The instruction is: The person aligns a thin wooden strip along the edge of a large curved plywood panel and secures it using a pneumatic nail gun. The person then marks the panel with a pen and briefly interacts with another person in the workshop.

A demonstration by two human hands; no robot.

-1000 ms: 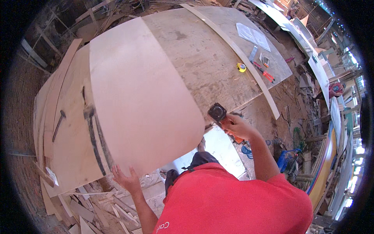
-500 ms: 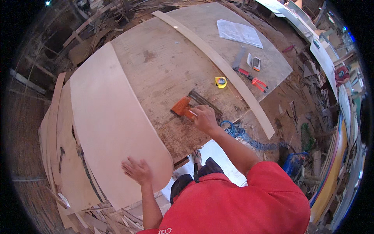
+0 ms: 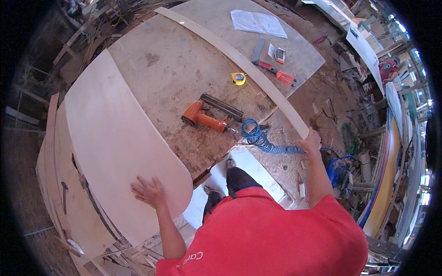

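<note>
My left hand point(image 3: 148, 190) lies with fingers spread on a pale plywood panel point(image 3: 115, 124), near its rounded corner. At the right, my right hand point(image 3: 311, 141) grips the near end of a long wooden strip point(image 3: 244, 67) that runs across the worktable point(image 3: 161, 60). An orange nail gun point(image 3: 206, 117) lies on its side between panel and strip, with a coiled blue air hose point(image 3: 271, 146) joined to its handle. A yellow tape measure point(image 3: 238, 78) sits close to the strip's left edge.
Beyond the strip lie red pliers point(image 3: 285, 77), a try square point(image 3: 258, 49), a small box point(image 3: 280, 55) and a paper sheet point(image 3: 258, 23). A hammer point(image 3: 64, 198) rests on boards at the left. Wood scraps litter the floor. Another person point(image 3: 388, 70) is at the far right.
My right hand has let go of the nail gun, which now lies on the table, and has moved right to the strip's end. The left hand stays on the panel. The view has shifted slightly.
</note>
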